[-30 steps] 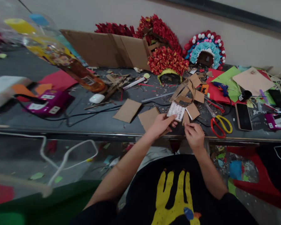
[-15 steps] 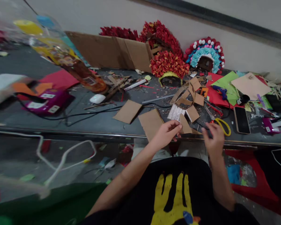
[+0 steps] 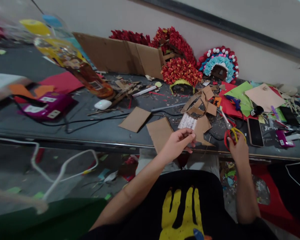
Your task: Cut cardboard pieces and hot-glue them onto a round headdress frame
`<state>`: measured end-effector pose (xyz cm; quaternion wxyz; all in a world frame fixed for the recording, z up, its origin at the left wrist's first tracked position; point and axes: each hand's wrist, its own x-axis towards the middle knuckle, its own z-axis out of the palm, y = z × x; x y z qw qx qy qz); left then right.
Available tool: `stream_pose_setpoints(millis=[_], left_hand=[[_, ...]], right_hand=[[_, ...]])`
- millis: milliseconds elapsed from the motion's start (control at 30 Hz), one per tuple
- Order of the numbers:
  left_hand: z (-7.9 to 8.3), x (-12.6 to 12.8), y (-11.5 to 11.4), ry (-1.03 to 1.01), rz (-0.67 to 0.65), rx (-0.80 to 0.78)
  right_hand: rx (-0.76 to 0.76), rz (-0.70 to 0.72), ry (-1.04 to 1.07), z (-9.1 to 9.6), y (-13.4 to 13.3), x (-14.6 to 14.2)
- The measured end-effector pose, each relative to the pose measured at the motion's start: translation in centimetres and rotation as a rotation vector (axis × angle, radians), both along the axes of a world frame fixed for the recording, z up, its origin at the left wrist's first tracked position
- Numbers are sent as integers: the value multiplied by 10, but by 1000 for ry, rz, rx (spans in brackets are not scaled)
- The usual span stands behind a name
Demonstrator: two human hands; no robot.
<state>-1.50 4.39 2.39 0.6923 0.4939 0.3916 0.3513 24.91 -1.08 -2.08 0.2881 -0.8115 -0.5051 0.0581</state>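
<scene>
My right hand (image 3: 238, 146) is closed on a pair of scissors (image 3: 227, 122) by its red and yellow handles. The blades point away from me over the table. To the left, my left hand (image 3: 181, 142) pinches the edge of a small cardboard piece (image 3: 201, 137) at the table's front edge; its fingertips partly hide the contact. Behind this piece lie a printed white label (image 3: 187, 121) and a tangle of cardboard strips (image 3: 202, 101). Beside my left hand, a larger cardboard piece (image 3: 160, 131) and a square one (image 3: 135, 119) lie flat.
A phone (image 3: 255, 132) and a blue glue gun (image 3: 233, 101) lie right of the scissors. Red ruffled headpieces (image 3: 181, 71) and a blue-and-red arch (image 3: 220, 65) stand along the wall. On the left are a bottle (image 3: 90, 78), a purple power strip (image 3: 50, 106) and a black cable (image 3: 97, 119).
My right hand has moved slightly right and down and taken hold of the scissors, which lay on the table. My left hand stays nearly in place, with the cardboard piece at its fingertips.
</scene>
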Motion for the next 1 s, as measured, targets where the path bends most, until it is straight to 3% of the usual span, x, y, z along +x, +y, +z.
stream_pose_setpoints(millis=[67, 133, 233, 267, 400, 567, 733, 1000], left_hand=[[3, -1, -1, 4, 10, 21], [6, -2, -2, 39, -1, 86], [10, -3, -4, 149, 16, 246], [12, -3, -6, 195, 33, 301], [16, -8, -10, 328, 71, 466], [16, -11, -12, 427, 55, 527], [16, -9, -13, 500, 49, 561], [12, -8, -13, 542, -16, 552]], right_hand=[[92, 12, 165, 9, -10, -7], [155, 126, 435, 14, -24, -19], [60, 368, 831, 14, -47, -43], [27, 408, 872, 12, -55, -51], [-72, 496, 945, 4, -76, -81], [-182, 533, 984, 9, -79, -100], [-181, 539, 1010, 11, -73, -111], [-168, 504, 1097, -1, -71, -115]])
